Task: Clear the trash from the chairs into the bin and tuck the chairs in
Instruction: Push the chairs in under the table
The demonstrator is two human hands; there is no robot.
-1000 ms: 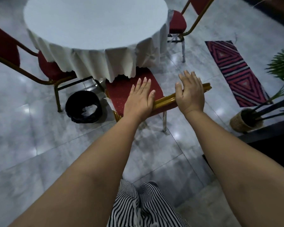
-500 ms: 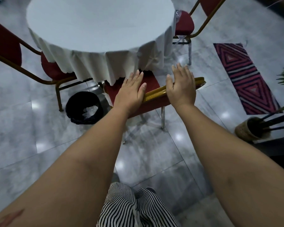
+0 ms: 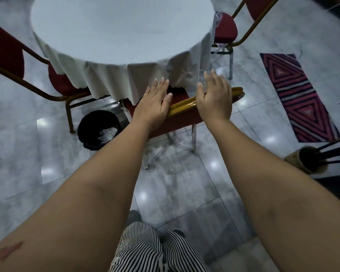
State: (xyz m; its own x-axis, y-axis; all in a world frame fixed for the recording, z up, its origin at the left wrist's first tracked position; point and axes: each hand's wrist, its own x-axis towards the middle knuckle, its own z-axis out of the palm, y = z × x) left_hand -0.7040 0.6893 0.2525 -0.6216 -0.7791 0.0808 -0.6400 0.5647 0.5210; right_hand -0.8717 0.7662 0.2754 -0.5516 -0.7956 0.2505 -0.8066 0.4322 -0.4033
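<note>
At the centre of the marble floor (image 3: 47, 154), the round table (image 3: 122, 30) under a white cloth is cut off at the top edge; its base is hidden by the cloth's drape. Left chair (image 3: 6, 55) and right chair (image 3: 224, 30): backs run out of view, seats partly under the cloth. Near chair (image 3: 183, 114): most of the red seat is hidden beneath the cloth; only the gold top rail and two metal legs show clearly. Left hand (image 3: 154, 103) lies flat on the rail's left end, fingers straight and together, pointing toward the table. Right hand (image 3: 214, 99) lies flat on the rail's right part, fingers extended. Black bin (image 3: 98, 130) stands on the floor just left of the near chair, white crumpled trash (image 3: 107, 134) inside; its other contents too dark to make out.
</note>
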